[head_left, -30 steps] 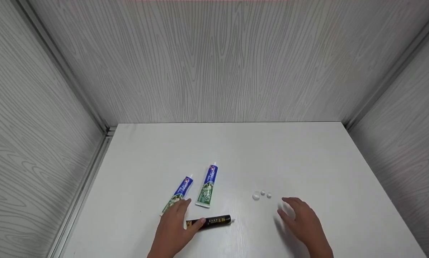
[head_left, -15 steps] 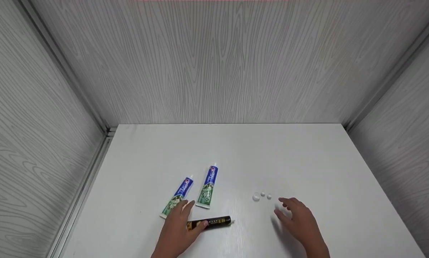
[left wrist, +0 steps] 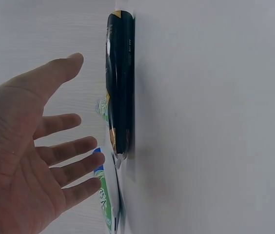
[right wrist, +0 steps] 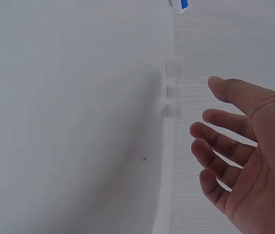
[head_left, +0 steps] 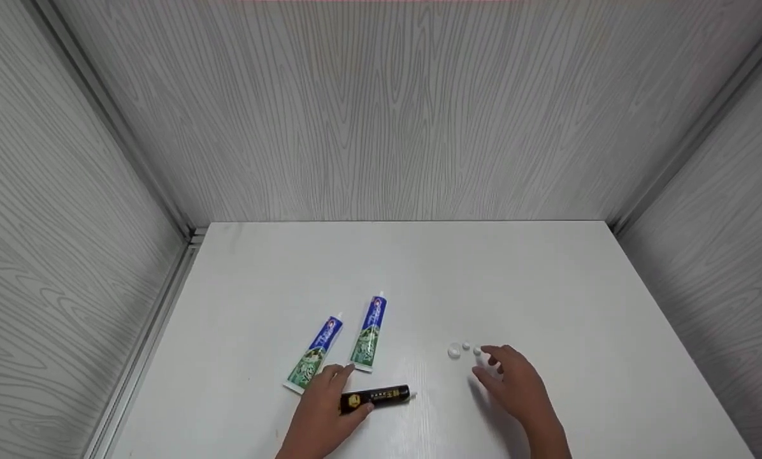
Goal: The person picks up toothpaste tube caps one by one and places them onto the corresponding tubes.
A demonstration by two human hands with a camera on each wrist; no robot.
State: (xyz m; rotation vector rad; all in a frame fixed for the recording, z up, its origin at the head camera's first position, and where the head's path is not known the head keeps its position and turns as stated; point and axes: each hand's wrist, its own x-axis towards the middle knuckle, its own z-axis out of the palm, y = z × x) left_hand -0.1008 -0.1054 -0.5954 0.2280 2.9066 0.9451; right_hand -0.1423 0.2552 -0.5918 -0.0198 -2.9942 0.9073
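My left hand (head_left: 323, 408) is over the near end of a black tube with gold print (head_left: 387, 395), which lies sideways on the table. In the left wrist view its fingers are spread, with a gap between them and the black tube (left wrist: 120, 73). Two blue-and-green toothpaste tubes lie beyond it, a left one (head_left: 316, 350) and a right one (head_left: 369, 333), nozzles bare. My right hand (head_left: 515, 386), loosely bent and holding nothing, has its fingertips right beside three whitish caps: a larger one (head_left: 454, 350) and two small ones (head_left: 466, 346) (right wrist: 173, 111).
The white tabletop (head_left: 483, 274) reaches back to a grey wood-grain wall (head_left: 381, 115). Similar panels stand on the left (head_left: 56, 255) and right (head_left: 725, 223), with a metal rail (head_left: 158, 325) along the left edge.
My right hand has moved left, closer to the caps. My left hand has shifted slightly right and nearer, showing more of the left toothpaste tube. The tubes and caps lie as before.
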